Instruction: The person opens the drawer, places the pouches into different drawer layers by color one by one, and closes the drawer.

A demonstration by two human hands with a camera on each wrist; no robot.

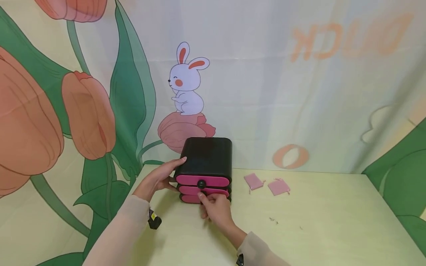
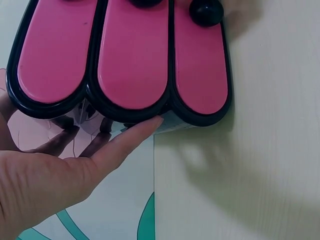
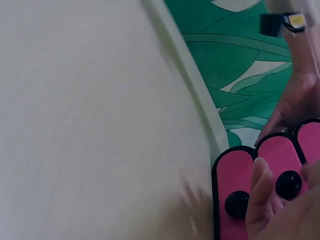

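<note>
A black box with three pink-fronted drawers [image 1: 206,155] stands near the back of the table, each drawer with a round black knob. My left hand [image 1: 163,175] is spread against the box's left side, one fingertip over its top edge. In the left wrist view the thumb [image 2: 132,142] lies straight along that side. My right hand [image 1: 216,210] is at the front, pinching the middle drawer's knob [image 3: 288,185] with its fingers on either side. The bottom knob [image 2: 206,11] shows just below those fingers. The middle drawer front [image 1: 189,190] looks close to flush.
Two small pink drawstring pouches [image 1: 254,181] lie to the right of the box. Nearer the front are a few tiny dark bits [image 1: 273,220], too small to identify. A printed curtain [image 1: 253,92] with a rabbit and tulips hangs directly behind the table [image 1: 332,221].
</note>
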